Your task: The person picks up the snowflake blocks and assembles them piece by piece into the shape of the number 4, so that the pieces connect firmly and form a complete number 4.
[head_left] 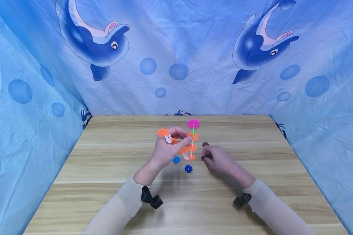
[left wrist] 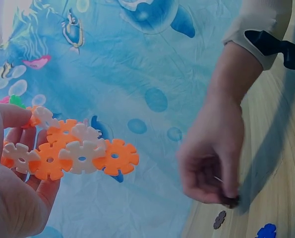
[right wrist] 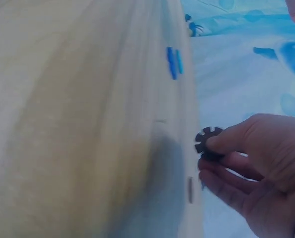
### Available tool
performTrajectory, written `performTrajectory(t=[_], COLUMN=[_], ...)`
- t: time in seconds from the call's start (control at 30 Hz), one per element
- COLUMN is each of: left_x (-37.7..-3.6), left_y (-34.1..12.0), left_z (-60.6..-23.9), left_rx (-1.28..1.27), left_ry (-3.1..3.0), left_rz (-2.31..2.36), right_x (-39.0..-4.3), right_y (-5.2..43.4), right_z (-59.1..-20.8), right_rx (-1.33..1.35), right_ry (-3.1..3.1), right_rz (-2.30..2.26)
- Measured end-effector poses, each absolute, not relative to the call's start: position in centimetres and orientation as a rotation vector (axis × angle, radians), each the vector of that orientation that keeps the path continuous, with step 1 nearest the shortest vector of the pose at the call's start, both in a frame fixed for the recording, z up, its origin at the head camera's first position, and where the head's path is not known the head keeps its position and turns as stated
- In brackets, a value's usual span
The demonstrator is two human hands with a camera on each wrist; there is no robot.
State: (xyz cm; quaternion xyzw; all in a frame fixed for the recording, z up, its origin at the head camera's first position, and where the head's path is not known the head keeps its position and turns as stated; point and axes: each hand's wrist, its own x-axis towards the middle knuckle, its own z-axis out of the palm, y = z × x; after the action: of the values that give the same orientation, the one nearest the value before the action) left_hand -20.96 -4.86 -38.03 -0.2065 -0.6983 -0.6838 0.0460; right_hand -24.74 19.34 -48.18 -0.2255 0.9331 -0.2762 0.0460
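Observation:
My left hand [head_left: 164, 150] grips a structure of interlocked orange and white notched snowflake discs [left wrist: 83, 157], held above the table. A pink disc [head_left: 193, 124] tops its right side, with a green disc [head_left: 193, 132] just below. To the right, my right hand [head_left: 220, 159] pinches a dark brown snowflake disc [right wrist: 206, 141] between thumb and fingers, low over the tabletop and apart from the structure. In the head view the fingers hide most of that disc. Part of the structure is hidden behind the left hand's fingers.
Another brown disc [head_left: 205, 144] lies on the wooden table [head_left: 111, 169] just beyond my right hand. A dark blue disc [head_left: 188, 168] and a lighter blue disc [head_left: 176, 160] lie below the structure. Blue dolphin-print cloth [head_left: 206, 88] hangs around the table's back and sides.

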Motion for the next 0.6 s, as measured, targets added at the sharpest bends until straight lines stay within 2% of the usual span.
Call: performTrajectory(t=[0.6], left_x=[-21.1], left_y=[-4.4], left_z=[-37.9], left_rx=[-0.654], left_ry=[-2.088], left_rz=[-2.15], right_x=[-23.1], right_y=[20.0], right_z=[-39.4], right_rx=[-1.298], right_ry=[3.299], right_rz=[-1.313])
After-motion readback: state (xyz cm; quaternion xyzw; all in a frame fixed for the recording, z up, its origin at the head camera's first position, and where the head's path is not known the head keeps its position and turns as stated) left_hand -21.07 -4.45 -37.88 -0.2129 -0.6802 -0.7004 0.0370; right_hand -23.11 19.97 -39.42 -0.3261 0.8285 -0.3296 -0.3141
